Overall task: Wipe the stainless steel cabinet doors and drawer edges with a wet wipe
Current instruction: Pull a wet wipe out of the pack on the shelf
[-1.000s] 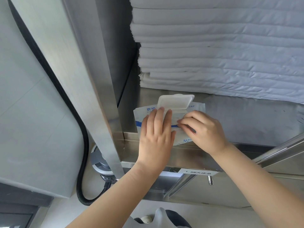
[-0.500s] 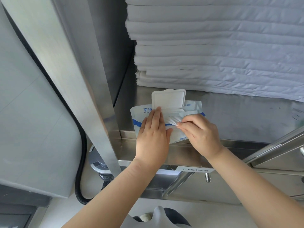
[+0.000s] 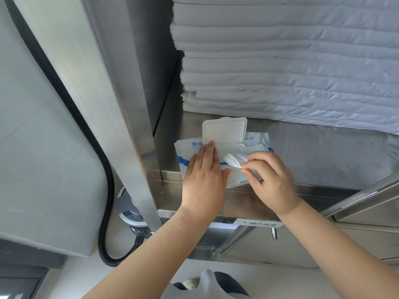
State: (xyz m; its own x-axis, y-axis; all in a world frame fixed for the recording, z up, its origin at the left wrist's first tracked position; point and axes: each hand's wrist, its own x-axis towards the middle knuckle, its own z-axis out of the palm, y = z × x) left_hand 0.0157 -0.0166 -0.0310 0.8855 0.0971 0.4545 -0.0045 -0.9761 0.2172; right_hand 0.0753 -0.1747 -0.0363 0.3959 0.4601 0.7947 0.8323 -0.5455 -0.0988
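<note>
The right hand (image 3: 273, 180) pinched a wet wipe (image 3: 234, 160) poking from the pack (image 3: 254, 143) — lid (image 3: 224, 131) flipped up — while the left hand (image 3: 204, 180) pressed flat (fingers straight) on the pack, on the steel shelf (image 3: 313, 152) below folded sheets (image 3: 280, 61).

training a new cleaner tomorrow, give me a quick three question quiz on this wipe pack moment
1. True or false: the flip lid of the wipe pack stands open.
2. Fill in: the left hand lies flat on the ____.
3. What does the right hand pinch? A the flip lid; B a wet wipe sticking out of the pack's opening; C nothing at all.
Key: 1 true; 2 wipe pack; 3 B.
</note>
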